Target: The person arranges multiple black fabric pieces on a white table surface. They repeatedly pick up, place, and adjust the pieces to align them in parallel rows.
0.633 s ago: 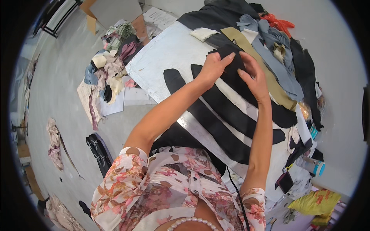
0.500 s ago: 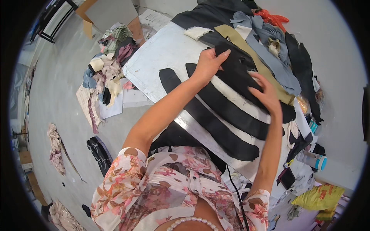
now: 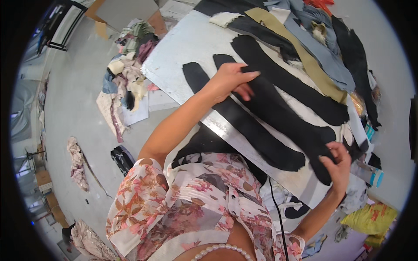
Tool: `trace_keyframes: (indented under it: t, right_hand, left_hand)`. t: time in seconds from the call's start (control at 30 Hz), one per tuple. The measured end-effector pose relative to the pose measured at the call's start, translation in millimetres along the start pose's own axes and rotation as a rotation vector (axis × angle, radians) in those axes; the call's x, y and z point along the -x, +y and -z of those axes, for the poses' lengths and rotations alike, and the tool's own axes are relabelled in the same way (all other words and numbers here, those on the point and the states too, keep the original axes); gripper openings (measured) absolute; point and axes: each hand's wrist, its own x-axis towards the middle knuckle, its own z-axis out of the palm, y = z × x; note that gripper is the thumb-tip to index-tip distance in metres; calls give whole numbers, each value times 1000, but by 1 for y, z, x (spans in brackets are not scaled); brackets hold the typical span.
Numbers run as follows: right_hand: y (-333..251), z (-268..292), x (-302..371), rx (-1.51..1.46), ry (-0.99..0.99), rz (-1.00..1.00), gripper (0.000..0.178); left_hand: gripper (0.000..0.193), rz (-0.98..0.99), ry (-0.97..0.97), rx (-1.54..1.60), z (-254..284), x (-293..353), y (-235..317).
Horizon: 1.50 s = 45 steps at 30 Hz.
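Observation:
Between my two hands stretches a black fabric strip (image 3: 278,106), running diagonally above the pale board (image 3: 172,52). My left hand (image 3: 230,81) pinches its far end between thumb and fingers. At the near right end, my right hand (image 3: 337,164) grips the edge, and the tip hangs past the fingers. Beneath the held strip lies another black strip (image 3: 221,59), mostly covered. One black strip (image 3: 257,139) rests flat on the near-left side, and a further one (image 3: 300,87) lies beyond the held piece.
Olive cloth (image 3: 300,48), blue-grey cloth (image 3: 324,61) and dark fabric crowd the board's far right. Mixed scraps (image 3: 130,71) are heaped off its left corner. A dark cable (image 3: 277,209) runs close to my body; a yellow bag (image 3: 370,219) lies at lower right.
Both hands have brought the black strip nearer and spread it out lengthwise. My right hand moved down and right to its near end. The whole view has shifted slightly.

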Motion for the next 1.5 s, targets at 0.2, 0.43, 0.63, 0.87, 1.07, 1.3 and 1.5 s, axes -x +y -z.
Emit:
trace_keyframes:
  t: [0.2, 0.43, 0.63, 0.87, 1.07, 1.3, 1.5]
  right_hand:
    - [2, -80, -42, -44, -111, -61, 27]
    - [3, -98, -68, 54, -47, -27, 30]
    - [3, -103, -77, 153, -30, 8, 33]
    - [1, -105, -80, 214, -22, 69, 34]
    - [1, -97, -76, 263, -22, 85, 35]
    - [15, -94, -72, 347, 35, 196, 39]
    - [20, -75, -66, 299, 59, 78, 40]
  left_hand:
    - [23, -106, 244, -383, 72, 4, -3]
    - [21, -274, 410, -783, 82, -21, 1]
    - [22, -355, 491, -1043, 90, -35, -6]
    - [41, -703, 426, -1513, 59, -23, -4]
    - [60, -691, 213, -1703, 48, -35, -43]
    - [63, -822, 135, -1732, 18, -26, -37]
    - [64, -799, -65, -1735, 4, -27, -53]
